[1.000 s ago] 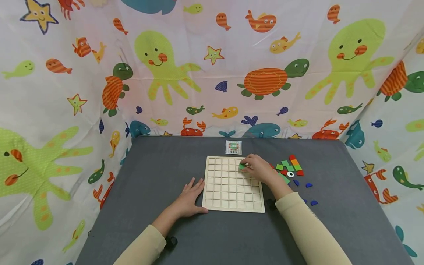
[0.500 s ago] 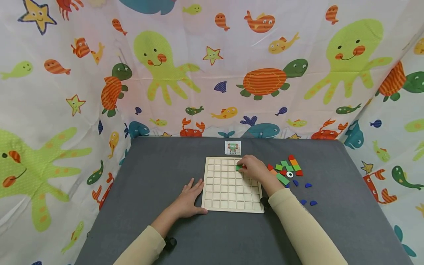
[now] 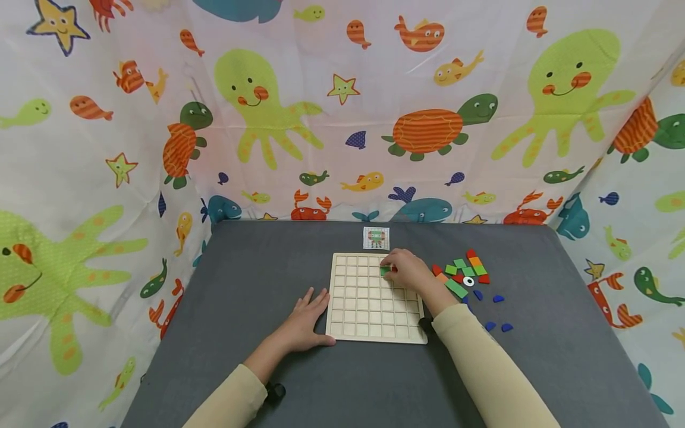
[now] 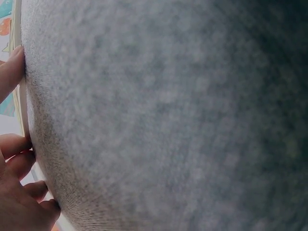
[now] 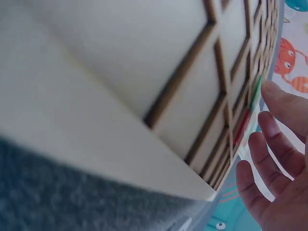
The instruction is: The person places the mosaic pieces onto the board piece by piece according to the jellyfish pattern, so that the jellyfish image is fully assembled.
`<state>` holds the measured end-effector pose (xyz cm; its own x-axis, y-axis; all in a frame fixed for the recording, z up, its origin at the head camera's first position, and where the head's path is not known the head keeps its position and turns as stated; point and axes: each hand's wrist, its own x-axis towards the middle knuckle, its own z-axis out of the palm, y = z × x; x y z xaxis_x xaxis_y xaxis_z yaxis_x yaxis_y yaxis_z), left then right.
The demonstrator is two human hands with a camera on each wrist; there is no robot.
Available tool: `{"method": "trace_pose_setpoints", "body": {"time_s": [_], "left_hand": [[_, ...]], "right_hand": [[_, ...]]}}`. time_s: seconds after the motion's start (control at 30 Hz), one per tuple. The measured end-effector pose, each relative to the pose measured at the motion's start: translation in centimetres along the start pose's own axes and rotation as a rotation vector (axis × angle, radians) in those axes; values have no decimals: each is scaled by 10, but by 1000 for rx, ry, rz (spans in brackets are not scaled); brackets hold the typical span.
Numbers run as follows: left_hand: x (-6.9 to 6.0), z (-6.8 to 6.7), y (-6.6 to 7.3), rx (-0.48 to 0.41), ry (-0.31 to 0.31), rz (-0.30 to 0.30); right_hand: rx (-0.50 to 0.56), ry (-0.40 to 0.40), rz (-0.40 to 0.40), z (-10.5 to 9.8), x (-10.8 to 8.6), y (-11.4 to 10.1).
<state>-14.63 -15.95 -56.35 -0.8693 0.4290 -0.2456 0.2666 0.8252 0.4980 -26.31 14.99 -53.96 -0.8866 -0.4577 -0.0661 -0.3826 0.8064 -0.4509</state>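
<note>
A pale wooden grid board (image 3: 353, 315) lies on the grey table. My left hand (image 3: 302, 324) rests at its left edge, fingers spread and thumb at the lower corner. In the left wrist view, the fingers (image 4: 19, 163) touch the board's side. My right hand (image 3: 411, 274) is over the upper right of the grid, pinching a small green tile (image 3: 385, 271) at a cell. The right wrist view shows the thumb (image 5: 276, 94) against the green tile (image 5: 256, 91), with a red tile (image 5: 242, 127) beside it in the grid. The hand hides the nearby cells from above.
Right of the board lie loose red, orange and green tiles (image 3: 456, 289), a white ring (image 3: 468, 281) and several blue half-round pieces (image 3: 499, 299). Behind the board is a small picture card (image 3: 376, 238). A patterned curtain (image 3: 332, 119) borders the table.
My right hand and the green tile have shifted slightly left along the grid, then stayed nearly still. The left hand keeps its place at the board's edge.
</note>
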Motion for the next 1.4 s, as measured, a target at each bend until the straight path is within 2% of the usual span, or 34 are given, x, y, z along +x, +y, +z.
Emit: {"method": "trace_pose_setpoints", "body": {"time_s": [0.27, 0.57, 0.77, 1.0, 1.4], "left_hand": [[0, 1, -1, -5, 3, -11], [-1, 2, -1, -3, -3, -7], [-1, 2, 0, -6, 0, -11], [1, 2, 1, 1, -7, -26], [-1, 0, 2, -17, -5, -24]], "right_hand": [[27, 59, -9, -9, -18, 1], [35, 89, 41, -19, -46, 6], [44, 152, 29, -20, -67, 18], [65, 211, 69, -23, -87, 32], [82, 265, 168, -25, -122, 60]]}}
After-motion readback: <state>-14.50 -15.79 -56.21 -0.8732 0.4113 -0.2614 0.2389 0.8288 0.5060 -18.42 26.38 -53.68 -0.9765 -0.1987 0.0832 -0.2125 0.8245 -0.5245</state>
